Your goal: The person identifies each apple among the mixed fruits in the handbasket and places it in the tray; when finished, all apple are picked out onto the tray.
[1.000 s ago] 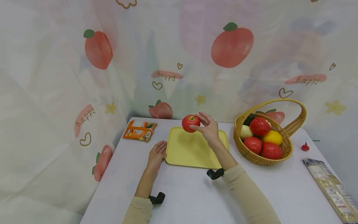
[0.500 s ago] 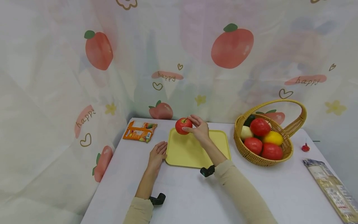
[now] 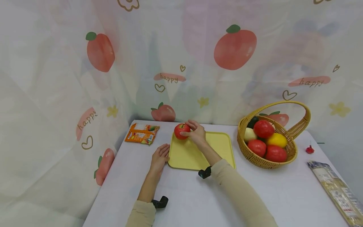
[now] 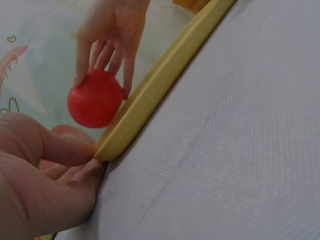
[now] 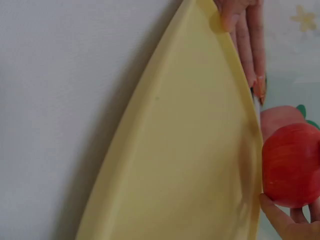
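The right hand (image 3: 197, 134) holds a red apple (image 3: 181, 131) with a stem, thumb on the near side and fingers behind. It is over the far left corner of a yellow tray (image 3: 218, 148). In the left wrist view the apple (image 4: 95, 98) hangs at the fingertips beside the tray rim (image 4: 150, 95); whether it touches the tray I cannot tell. The left hand (image 3: 159, 159) holds the tray's left edge, its thumb over the rim and its fingers extended along the outside. In the right wrist view the left thumb (image 5: 231, 16) shows on the rim.
A wicker basket (image 3: 263, 162) with a tall handle holds red, yellow, pale and dark green produce at the right. An orange snack packet (image 3: 142, 133) lies back left. A small red item (image 3: 309, 149) and a long flat package (image 3: 334, 190) lie far right.
The right hand has carried the apple left and slightly down, to the tray's far left corner. The left hand has stayed at the tray's left edge.
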`<state>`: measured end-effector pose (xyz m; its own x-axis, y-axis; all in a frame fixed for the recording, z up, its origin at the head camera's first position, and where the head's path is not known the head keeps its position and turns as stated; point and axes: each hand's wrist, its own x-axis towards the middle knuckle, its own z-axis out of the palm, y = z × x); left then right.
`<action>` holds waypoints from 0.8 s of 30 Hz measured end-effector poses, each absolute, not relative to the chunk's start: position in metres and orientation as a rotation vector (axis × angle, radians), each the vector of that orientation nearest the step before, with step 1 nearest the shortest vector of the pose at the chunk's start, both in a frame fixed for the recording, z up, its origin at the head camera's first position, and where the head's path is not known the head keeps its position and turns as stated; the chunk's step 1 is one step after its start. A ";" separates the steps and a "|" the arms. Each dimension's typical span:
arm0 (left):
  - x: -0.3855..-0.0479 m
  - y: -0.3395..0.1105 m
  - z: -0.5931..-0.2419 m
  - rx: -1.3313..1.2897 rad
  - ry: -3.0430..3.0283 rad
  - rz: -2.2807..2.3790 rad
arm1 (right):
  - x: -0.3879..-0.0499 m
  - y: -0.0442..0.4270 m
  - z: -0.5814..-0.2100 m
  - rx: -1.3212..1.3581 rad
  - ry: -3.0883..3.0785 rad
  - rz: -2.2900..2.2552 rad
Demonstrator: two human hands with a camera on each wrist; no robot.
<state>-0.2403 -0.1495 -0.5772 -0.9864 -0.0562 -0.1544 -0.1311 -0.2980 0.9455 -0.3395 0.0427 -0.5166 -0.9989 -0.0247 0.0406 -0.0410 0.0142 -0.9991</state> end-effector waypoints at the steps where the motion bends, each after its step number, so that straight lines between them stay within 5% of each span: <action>1: -0.240 -0.149 -0.577 -0.246 1.832 2.481 | -0.340 0.042 -0.518 0.064 -2.231 2.188; 24: -0.240 -0.148 -0.572 -0.294 1.844 2.459 | -0.337 0.041 -0.522 0.114 -2.368 2.062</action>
